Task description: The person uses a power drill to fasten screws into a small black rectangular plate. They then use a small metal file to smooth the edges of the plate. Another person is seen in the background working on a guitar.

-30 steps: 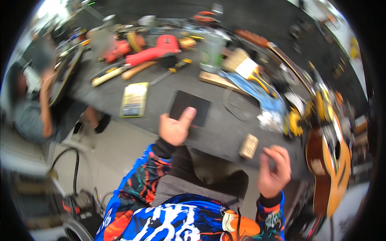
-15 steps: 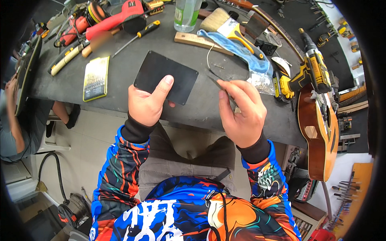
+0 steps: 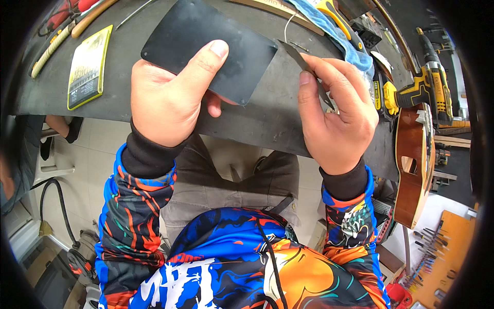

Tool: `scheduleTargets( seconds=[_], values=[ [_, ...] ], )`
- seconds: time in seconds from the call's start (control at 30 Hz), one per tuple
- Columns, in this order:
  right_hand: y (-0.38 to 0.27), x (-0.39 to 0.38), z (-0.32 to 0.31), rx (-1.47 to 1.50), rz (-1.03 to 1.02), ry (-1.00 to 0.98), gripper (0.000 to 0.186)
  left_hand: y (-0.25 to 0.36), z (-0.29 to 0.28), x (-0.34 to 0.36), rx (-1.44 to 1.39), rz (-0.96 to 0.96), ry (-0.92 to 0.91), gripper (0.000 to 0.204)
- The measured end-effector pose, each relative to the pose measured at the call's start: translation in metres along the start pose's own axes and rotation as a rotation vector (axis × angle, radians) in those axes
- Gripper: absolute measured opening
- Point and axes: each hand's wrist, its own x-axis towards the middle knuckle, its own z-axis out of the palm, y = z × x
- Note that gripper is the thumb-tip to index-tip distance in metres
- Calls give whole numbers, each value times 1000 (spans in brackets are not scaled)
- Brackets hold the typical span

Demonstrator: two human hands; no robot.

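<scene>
My left hand (image 3: 167, 103) grips a black rounded-corner square plate (image 3: 241, 67) above the dark bench (image 3: 257, 131), thumb on its face and fingertips showing beneath it. Just right of the plate, my right hand (image 3: 339, 118) pinches a thin, narrow dark strip (image 3: 290, 49) between thumb and fingers, tilted with its upper end near the plate's corner. A flat yellow-edged case (image 3: 88, 67) lies left of my hands. Behind my right hand are a blue cloth (image 3: 349, 47) and a brush's yellow handle (image 3: 342, 26).
A yellow cordless drill (image 3: 435, 87) stands at the bench's right, above an acoustic guitar (image 3: 409, 190). Hand tools (image 3: 49, 54) lie at the back left. A seated person's leg (image 3: 56, 126) shows below the bench at left, near a black hose (image 3: 64, 211). An orange tool board (image 3: 447, 257) is lower right.
Both hands have risen forward with the plate and strip, and the right hand has moved in toward the plate. The view has shifted, so the bench's back is mostly out of frame.
</scene>
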Motion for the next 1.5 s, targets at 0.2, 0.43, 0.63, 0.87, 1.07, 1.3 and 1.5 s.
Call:
scheduleTargets(
  seconds=[0.2,0.43,0.63,0.87,1.07,1.3,1.5],
  values=[
    [3,-1,1,2,-7,6,28,0,0,1,28,-7,3,22],
    [-1,-1,-4,-44,10,-74,23,-1,-1,0,42,-4,11,20],
    [0,1,-4,-62,-27,-86,22,-1,1,1,67,11,20,16],
    [-4,-3,-3,-56,-26,-103,23,-4,0,2,43,8,20,17],
    [-17,-10,-1,-1,-53,-122,23,-9,-4,3,-10,-44,98,16],
    [-38,-22,-4,84,-19,-188,29,-9,-2,4,-61,-53,100,15],
    [-31,-16,-2,101,-11,-55,25,-7,-2,5,-44,-64,105,18]
  ],
)
